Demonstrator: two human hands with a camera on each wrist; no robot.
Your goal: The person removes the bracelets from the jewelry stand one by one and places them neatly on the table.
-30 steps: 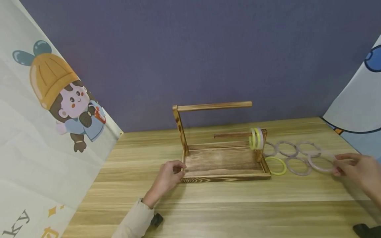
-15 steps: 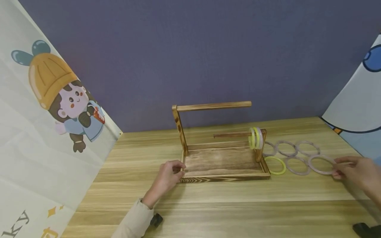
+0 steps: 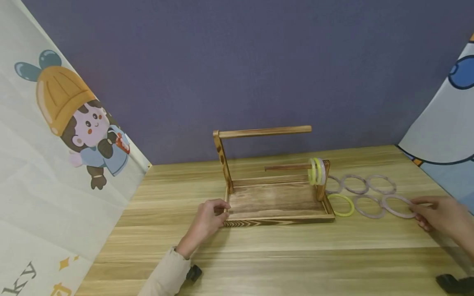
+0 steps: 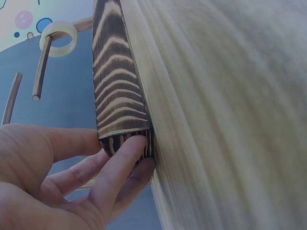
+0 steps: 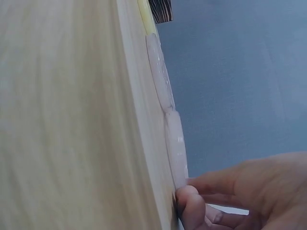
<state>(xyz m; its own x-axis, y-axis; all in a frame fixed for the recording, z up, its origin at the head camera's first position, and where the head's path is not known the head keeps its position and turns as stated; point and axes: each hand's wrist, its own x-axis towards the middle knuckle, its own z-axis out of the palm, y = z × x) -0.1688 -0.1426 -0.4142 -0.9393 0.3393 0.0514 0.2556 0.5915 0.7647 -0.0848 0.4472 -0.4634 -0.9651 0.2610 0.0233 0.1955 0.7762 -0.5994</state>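
Observation:
A wooden display stand (image 3: 277, 201) has a shallow tray base, a long upper bar (image 3: 264, 131) and a shorter lower peg (image 3: 285, 167). Several yellow and pale bangles (image 3: 313, 172) hang at the inner end of that peg. With curled fingers, my left hand (image 3: 207, 218) holds the tray's near left corner; the left wrist view shows fingertips on its striped end (image 4: 120, 110). On the right, my right hand (image 3: 442, 213) pinches the outer edge of a pale pink bangle (image 5: 177, 148) between thumb and finger. That bangle lies flat on the table.
Beside the stand lie a yellow bangle (image 3: 352, 211) and several pale purple bangles (image 3: 381, 213) in two rows. The wood-grain table (image 3: 281, 259) meets a dark blue backdrop (image 3: 259, 74). Printed cloth panels (image 3: 33, 172) stand at both sides.
The pink bangle in my right hand came down from a slight tilt to flat on the table, in line with the front row. My left hand stayed on the tray corner.

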